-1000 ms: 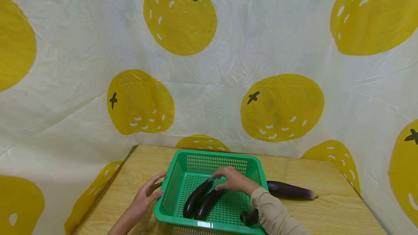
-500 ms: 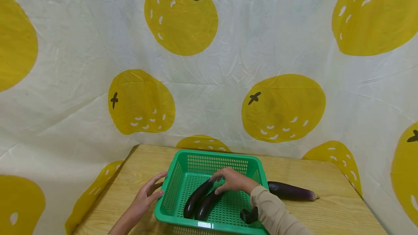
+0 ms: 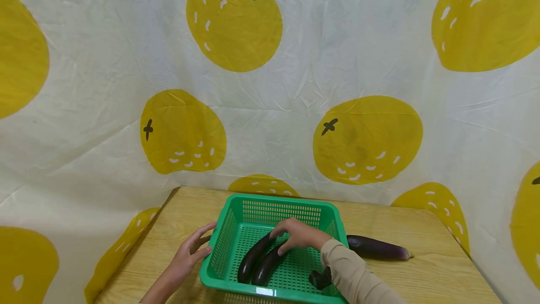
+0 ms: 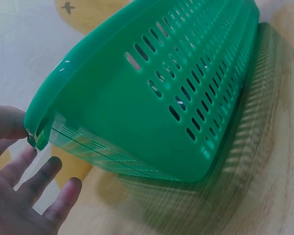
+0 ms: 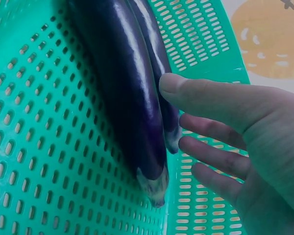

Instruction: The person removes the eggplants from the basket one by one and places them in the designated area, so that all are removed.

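In the head view, two glossy dark eggplants lie side by side in a green perforated basket (image 3: pixel 276 203): the left one (image 3: pixel 252 261) and the right one (image 3: pixel 266 266). My right hand (image 3: pixel 301 236) reaches in over their far ends, thumb by the right eggplant. Its fingers are loosely bent; the right wrist view has the thumb and fingertips beside the eggplants (image 5: pixel 130 88), not wrapped round either. My left hand (image 3: pixel 187 252) touches the basket's left rim with fingertips and thumb. In the left wrist view, the other fingers (image 4: pixel 63 200) are spread below that rim.
A dark curved object (image 3: pixel 319 279), partly hidden by the right sleeve (image 3: pixel 354 271), lies in the basket's near right corner. One more eggplant (image 3: pixel 377 248) rests on the wooden table (image 3: pixel 430 266) right of the basket. A fruit-printed cloth (image 3: pixel 270 144) hangs behind.
My right hand has shifted very slightly down and left by the eggplants' far ends. The left hand and the basket hold their places.
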